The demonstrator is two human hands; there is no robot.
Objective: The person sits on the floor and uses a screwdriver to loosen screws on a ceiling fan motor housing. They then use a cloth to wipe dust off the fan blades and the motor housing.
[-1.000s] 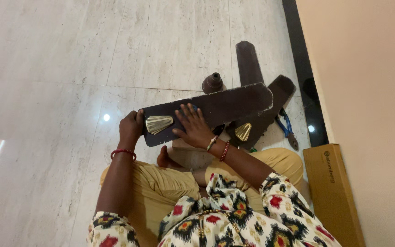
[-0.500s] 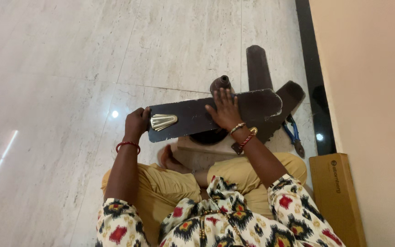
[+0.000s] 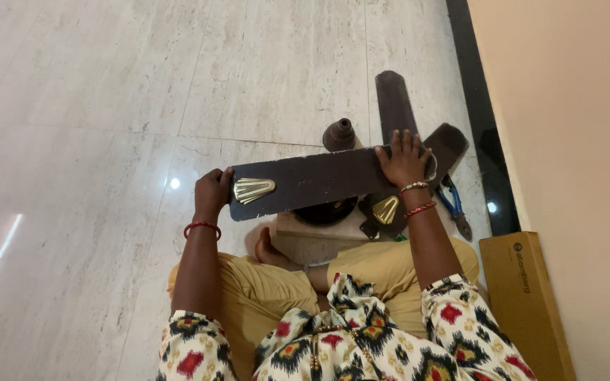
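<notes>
A single long, flat cardboard box (image 3: pixel 527 303) in plain brown is lying on the floor at about four o'clock, running along the beige wall, with a small dark printed marking showing on its top face

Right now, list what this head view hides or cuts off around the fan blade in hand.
- Fan motor: mostly covered by the held blade.
- Pliers: jaws hidden behind the right hand and wrist.
- Left hand: fingertips wrapped behind the blade's end.
- Cardboard box: cut off by the bottom edge.
</notes>
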